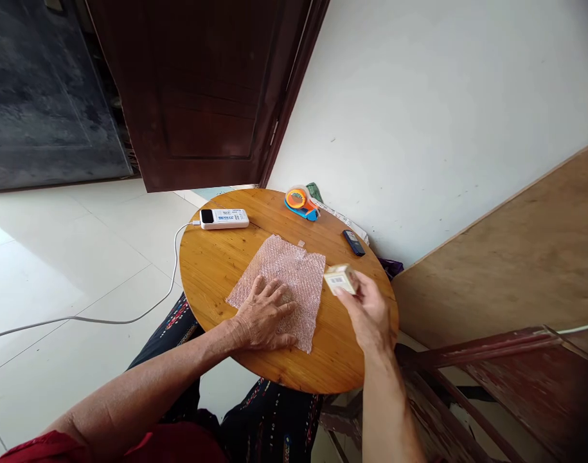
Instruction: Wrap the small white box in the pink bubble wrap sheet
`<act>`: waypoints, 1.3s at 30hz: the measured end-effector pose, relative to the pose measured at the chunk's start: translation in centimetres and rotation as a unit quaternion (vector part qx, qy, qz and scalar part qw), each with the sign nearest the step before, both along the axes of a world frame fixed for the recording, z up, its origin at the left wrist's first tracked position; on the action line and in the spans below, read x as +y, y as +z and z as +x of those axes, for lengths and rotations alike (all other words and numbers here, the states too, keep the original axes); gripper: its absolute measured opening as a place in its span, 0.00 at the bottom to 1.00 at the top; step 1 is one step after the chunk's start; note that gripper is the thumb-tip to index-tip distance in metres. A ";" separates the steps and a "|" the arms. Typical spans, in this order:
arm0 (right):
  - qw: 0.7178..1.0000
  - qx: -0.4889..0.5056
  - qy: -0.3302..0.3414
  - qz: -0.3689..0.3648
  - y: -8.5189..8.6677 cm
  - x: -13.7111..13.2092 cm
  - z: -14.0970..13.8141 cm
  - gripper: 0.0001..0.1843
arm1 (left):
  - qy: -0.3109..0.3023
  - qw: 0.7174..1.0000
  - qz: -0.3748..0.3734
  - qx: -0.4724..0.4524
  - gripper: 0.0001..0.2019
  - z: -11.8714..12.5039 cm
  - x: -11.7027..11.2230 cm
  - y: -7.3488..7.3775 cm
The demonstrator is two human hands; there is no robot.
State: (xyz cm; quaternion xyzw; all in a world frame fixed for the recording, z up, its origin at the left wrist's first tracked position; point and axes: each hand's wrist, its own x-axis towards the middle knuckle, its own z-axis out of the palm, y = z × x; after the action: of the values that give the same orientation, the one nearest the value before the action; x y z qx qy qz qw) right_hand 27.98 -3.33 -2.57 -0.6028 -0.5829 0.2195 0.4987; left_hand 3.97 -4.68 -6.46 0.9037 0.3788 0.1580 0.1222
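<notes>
Spread flat on the round wooden table (207, 273) is a pinkish sheet of bubble wrap (279, 257). My left hand (269, 315) lies palm down on its lower part, fingers spread. To the right of the sheet, my right hand (371, 308) grips a small cream box (340, 280) between thumb and fingers. A printed label shows on the box's near side. The box appears held above the tabletop, and some of it is hidden by my fingers.
A white power bank (223, 218) with a cable (173, 273) sits at the far left. An orange and blue tape dispenser (301, 202) stands at the back, and a small dark device (354, 243) lies at the right. A wooden chair (506, 373) stands at the lower right.
</notes>
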 end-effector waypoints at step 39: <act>0.958 -0.260 0.123 0.000 -3.4 1.9 -5.6 0.32 | 0.216 0.973 0.026 -0.075 0.25 -0.3 0.2 0.1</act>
State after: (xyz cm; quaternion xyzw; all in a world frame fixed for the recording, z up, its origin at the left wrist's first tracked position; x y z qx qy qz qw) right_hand 22.37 -1.43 -6.00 -0.5627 -0.7623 0.1147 0.2985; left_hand 3.65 -4.49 -6.39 0.7888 0.5507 0.2581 0.0894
